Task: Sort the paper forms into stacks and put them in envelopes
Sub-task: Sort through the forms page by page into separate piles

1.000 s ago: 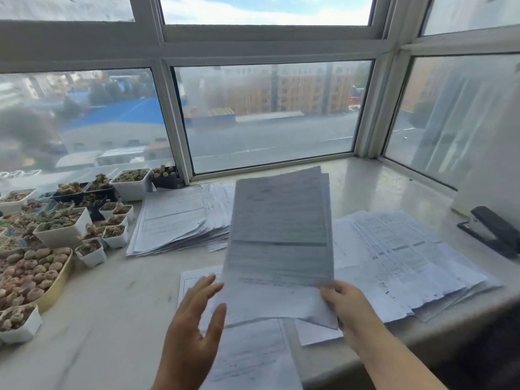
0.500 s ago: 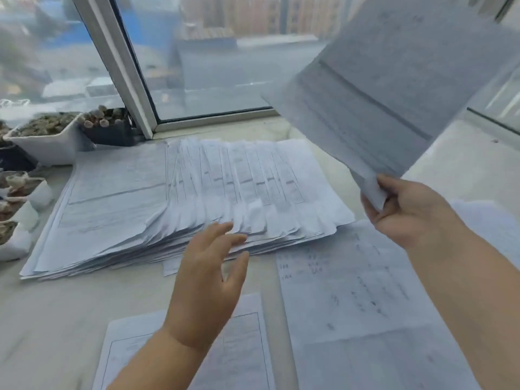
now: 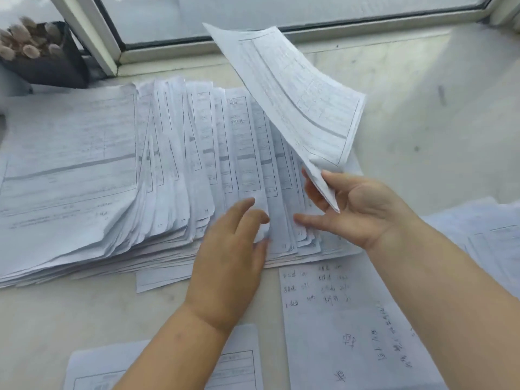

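From the head camera, the person is leaning over a pale stone windowsill [image 3: 422,114] covered in paperwork. The right hand [image 3: 363,209] is pinching the lower corner of a small sheaf of printed forms [image 3: 295,91] between thumb and curled fingers, holding it up at a slant above the ledge, with its far end pointing toward the window frame [image 3: 92,38]. One finger of that hand is sticking out leftward, its tip touching the papers below.

The left hand [image 3: 233,249] is lying palm-down with loosely bent fingers resting on the near edge of a big fanned stack of forms [image 3: 126,175], gripping nothing that I can see; the fingertips are pressing among the staggered sheet edges. That stack is spreading across the left and middle of the sill, each sheet offset to the right of the one above it, with small handwritten numbers showing on the lower corners.

Just in front of the stack, under the right forearm, a sheet with handwritten notes [image 3: 337,319] is lying flat. Another printed form [image 3: 92,370] is sitting at the bottom edge, partly under the left forearm. More papers [image 3: 489,237] are lying at the far right. A dark pot of small succulents [image 3: 42,54] is standing in the upper left corner beside the frame.
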`<action>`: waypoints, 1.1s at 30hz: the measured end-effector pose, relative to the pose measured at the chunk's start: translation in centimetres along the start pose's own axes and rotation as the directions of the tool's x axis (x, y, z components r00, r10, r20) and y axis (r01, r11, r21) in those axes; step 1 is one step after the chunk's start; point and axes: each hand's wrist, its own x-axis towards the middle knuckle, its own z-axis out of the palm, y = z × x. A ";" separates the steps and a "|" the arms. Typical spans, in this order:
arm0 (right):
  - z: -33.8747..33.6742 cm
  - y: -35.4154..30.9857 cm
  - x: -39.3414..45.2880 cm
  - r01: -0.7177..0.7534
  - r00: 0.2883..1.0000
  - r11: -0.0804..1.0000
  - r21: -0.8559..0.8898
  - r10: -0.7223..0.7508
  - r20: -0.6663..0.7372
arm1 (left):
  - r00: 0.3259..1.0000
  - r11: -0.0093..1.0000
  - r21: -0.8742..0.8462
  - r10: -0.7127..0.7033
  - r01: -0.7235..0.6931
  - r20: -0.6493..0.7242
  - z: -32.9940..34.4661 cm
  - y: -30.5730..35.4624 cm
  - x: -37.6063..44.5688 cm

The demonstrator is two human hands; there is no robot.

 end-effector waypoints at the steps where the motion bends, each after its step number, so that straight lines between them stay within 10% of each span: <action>1: 0.1 -0.1 0.1 -0.009 1.000 1.000 -0.017 0.009 0.009 | 1.000 1.000 0.016 0.000 0.000 -0.002 -0.2 -0.2 0.2; 11: 1.0 0.0 1.4 -0.110 0.988 0.990 -0.087 0.119 0.099 | 0.998 1.000 -0.015 0.014 -0.013 0.064 -0.4 -1.0 0.1; 23: 1.5 -0.8 1.7 -0.122 0.989 0.989 -0.079 0.128 0.072 | 0.982 0.987 -0.157 -0.013 -0.017 -0.190 -1.3 -1.4 0.4; 33: 2.1 -1.3 1.6 -0.099 0.992 0.992 -0.081 0.105 0.075 | 0.999 0.993 -0.117 0.016 -0.021 -0.045 -1.8 -1.9 -0.2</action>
